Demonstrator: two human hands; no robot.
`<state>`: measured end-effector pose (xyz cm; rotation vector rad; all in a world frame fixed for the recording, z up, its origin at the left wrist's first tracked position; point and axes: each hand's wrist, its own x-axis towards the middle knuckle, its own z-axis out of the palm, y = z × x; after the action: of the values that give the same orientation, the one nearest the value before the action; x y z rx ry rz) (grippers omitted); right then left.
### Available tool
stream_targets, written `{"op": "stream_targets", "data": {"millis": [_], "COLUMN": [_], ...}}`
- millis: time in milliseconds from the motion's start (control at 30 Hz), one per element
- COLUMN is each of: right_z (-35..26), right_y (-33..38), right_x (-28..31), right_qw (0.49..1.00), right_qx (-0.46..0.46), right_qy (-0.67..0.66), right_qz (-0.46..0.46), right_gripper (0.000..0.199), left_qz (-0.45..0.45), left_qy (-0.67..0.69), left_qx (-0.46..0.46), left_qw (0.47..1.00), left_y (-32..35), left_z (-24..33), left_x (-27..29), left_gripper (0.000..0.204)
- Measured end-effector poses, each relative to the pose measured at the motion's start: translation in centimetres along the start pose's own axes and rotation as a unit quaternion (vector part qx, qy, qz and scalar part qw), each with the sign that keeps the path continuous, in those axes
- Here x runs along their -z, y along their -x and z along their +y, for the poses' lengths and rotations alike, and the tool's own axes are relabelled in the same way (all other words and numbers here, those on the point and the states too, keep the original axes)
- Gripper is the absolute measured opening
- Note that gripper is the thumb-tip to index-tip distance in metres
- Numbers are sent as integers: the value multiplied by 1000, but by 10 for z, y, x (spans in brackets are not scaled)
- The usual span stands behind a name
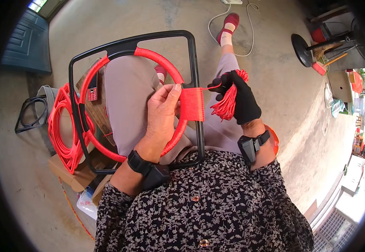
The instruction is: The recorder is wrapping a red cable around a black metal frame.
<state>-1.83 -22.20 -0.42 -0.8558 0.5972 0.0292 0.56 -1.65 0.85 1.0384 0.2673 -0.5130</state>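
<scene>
A black frame [193,54], squarish with rounded corners, lies over my lap with a round inner ring [159,59] wrapped mostly in red cord. On its right side a dense red cord wrapping [193,105] bridges ring and outer bar. My bare left hand [160,111] is closed on the ring beside that wrapping, thumb and fingers pinching it. To the right, my black-gloved right hand [243,98] is closed round a looped bundle of red cord [226,105]. A short strand runs taut from this hand to the wrapping's upper edge.
At left, a red-wrapped frame [60,130] leans near a cardboard box [67,170], with a bare black frame [31,115] beyond. A small wooden bench [98,119] stands beside my leg. A fan [302,50] is at far right; a white cable [251,33] crosses the floor.
</scene>
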Motion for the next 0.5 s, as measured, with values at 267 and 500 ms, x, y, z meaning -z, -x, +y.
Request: {"op": "stream_targets", "data": {"millis": [267,500], "right_z": [-24,-26], "right_y": [-13,22], "right_x": [37,-67], "right_qw": [977,557], "right_qx": [32,539], "right_qy": [206,622], "right_qz": [40,-108], "right_gripper": [40,49], "left_qz": [-9,-31], "left_qy": [-49,56], "left_qx": [-10,22], "left_qw": [999,998], "left_y": [5,3], "left_z": [-3,5], "left_x": [3,-1], "left_gripper": [10,30]}}
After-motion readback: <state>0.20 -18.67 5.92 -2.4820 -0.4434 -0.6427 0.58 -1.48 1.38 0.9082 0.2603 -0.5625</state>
